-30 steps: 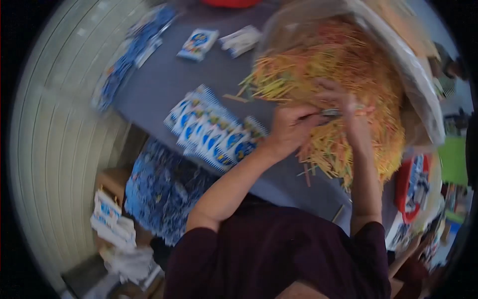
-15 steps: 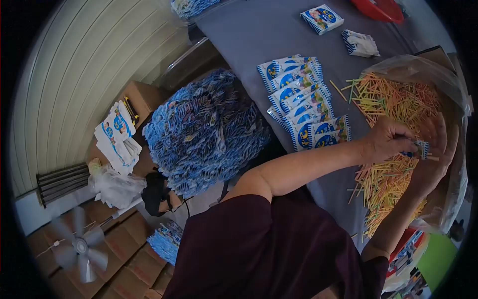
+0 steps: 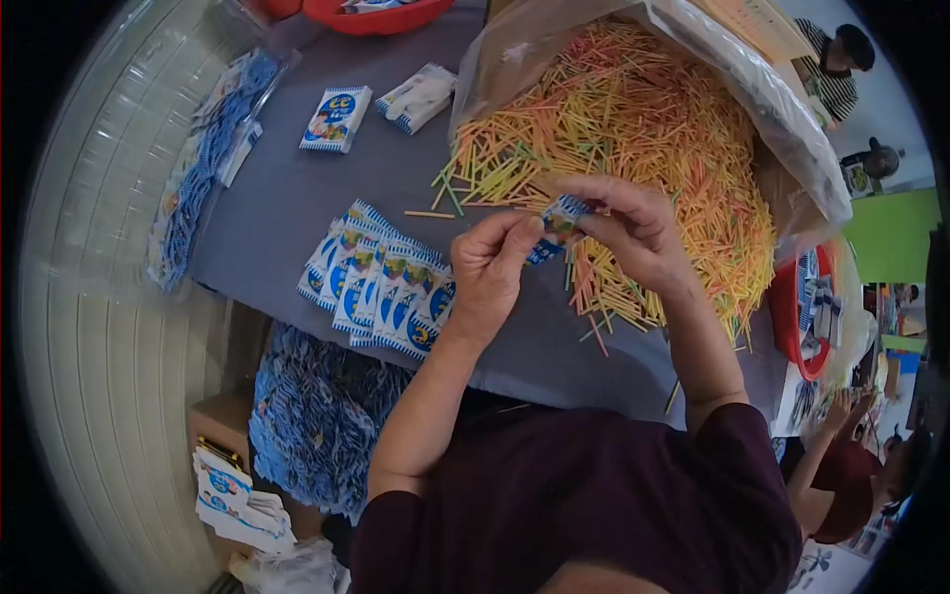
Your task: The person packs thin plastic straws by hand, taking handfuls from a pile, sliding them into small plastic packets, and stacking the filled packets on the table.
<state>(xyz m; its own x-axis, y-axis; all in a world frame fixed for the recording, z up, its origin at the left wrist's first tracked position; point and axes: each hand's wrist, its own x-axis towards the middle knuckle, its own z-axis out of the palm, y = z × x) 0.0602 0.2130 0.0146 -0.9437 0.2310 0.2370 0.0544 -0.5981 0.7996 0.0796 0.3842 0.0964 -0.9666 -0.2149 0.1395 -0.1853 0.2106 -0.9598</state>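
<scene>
Between my two hands is a small blue-and-white snack packet (image 3: pixel 559 226) with a printed picture. My left hand (image 3: pixel 487 272) pinches its left end between thumb and fingers. My right hand (image 3: pixel 638 233) has its thumb and fingertips at the packet's right end, the fingers curved around it. Just behind and to the right of the hands lies a big heap of thin yellow, orange, pink and green sticks (image 3: pixel 653 109). Several flat packets (image 3: pixel 381 282) overlap in rows on the grey tabletop (image 3: pixel 267 218), left of my left hand.
Clear plastic (image 3: pixel 802 139) lines the container around the sticks. Two thicker packs, one upright-printed (image 3: pixel 335 119) and one crumpled (image 3: pixel 418 98), lie farther back. Red baskets stand at the back (image 3: pixel 381 18) and right (image 3: pixel 804 322). A large pile of blue packets (image 3: pixel 312 416) sits below the table edge.
My view has turned toward the table. Both hands have come away from over the stick heap to the table beside it, with the packet between them.
</scene>
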